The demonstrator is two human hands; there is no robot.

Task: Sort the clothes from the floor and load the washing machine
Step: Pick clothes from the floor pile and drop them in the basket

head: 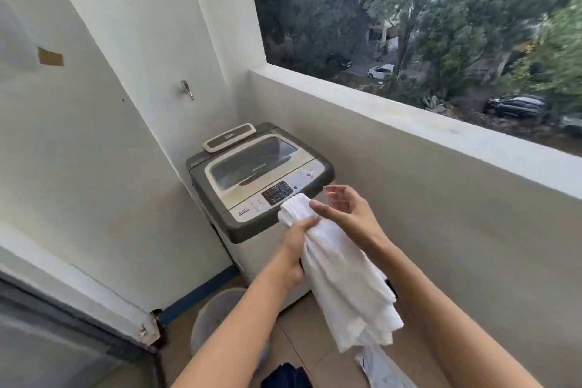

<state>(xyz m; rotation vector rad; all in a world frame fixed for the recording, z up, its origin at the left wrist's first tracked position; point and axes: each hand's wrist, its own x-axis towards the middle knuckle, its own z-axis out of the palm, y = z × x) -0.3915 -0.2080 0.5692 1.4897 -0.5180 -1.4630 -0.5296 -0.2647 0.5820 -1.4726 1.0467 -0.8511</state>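
White cloth [343, 277] gripped by left hand [294, 250]; right hand [341, 209] loose; machine [252, 173] lettering unreadable.

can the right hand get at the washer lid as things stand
Probably yes: the right hand is open just in front of the closed washer lid, nothing between; the left hand grips the white garment.

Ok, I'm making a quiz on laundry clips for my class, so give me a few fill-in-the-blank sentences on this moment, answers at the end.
1. The left hand grips a garment whose colour is ____.
2. The lid of the washing machine is ____.
3. The right hand has its fingers ____ beside the top of the garment.
4. On the floor at the bottom edge lies a dark ____ garment.

Missing words: white; closed; open; blue
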